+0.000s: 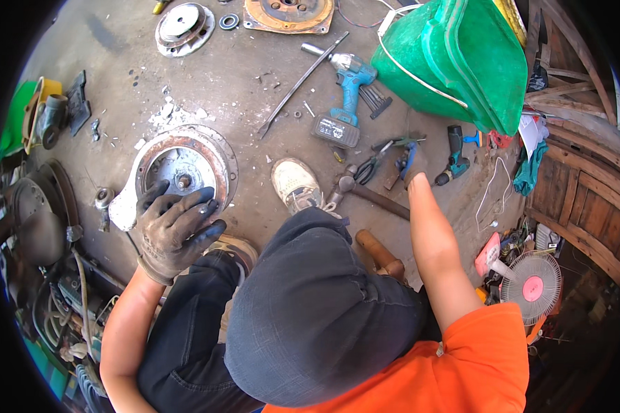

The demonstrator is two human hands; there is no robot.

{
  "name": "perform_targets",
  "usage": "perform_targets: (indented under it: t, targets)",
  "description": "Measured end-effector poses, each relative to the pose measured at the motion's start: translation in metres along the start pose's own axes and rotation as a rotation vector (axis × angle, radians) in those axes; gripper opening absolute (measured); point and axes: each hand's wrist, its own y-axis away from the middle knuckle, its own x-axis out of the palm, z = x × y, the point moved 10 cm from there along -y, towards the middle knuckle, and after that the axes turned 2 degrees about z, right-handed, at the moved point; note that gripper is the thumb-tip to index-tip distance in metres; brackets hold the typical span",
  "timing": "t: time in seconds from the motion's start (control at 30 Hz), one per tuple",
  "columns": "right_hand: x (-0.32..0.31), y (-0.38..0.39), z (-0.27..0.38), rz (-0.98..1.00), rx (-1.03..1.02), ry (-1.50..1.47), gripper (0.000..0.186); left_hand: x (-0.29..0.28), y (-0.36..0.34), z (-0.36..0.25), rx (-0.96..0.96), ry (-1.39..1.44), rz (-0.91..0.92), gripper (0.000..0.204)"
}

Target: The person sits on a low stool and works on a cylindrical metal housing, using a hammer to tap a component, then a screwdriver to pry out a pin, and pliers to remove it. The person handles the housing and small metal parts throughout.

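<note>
My left hand (177, 226), in a dirty grey glove with dark fingertips, is open with its fingers stretched over the near rim of a round metal housing (220, 158). The housing lies on the floor, has a worn rusty flange and a central shaft, and its near edge is partly covered by the hand. My right arm reaches forward to the tools, where my right hand (412, 162) is beside the pliers (369, 167). Its fingers are too hidden to show whether they grip anything. Just nearer lies a hammer (375, 197) with a long handle.
A blue cordless impact wrench (352, 86) and a long metal bar (303, 84) lie ahead. To the right are a green bucket (434, 65), a cordless drill (455, 153) and a fan (532, 288). Metal discs (184, 27) lie at the far side; machine parts crowd the left.
</note>
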Motion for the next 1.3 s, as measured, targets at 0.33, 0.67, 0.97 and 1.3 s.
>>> perform_targets:
  t: [0.33, 0.67, 0.97, 1.3]
  targets:
    - [0.006, 0.129, 0.091, 0.542, -0.035, -0.503, 0.028, -0.008, 0.009, 0.001, 0.064, -0.024, -0.031, 0.037]
    - [0.206, 0.492, 0.186, 0.873, -1.674, 0.971, 0.041, -0.007, 0.024, 0.004, 0.089, -0.012, -0.113, 0.045]
    - [0.259, 0.532, 0.150, 0.953, -1.842, 1.057, 0.038, -0.008, 0.023, 0.005, 0.114, 0.016, -0.123, 0.037]
    - [0.259, 0.529, 0.151, 0.937, -1.781, 1.069, 0.039, -0.001, 0.027, 0.007, 0.099, -0.030, -0.134, 0.040]
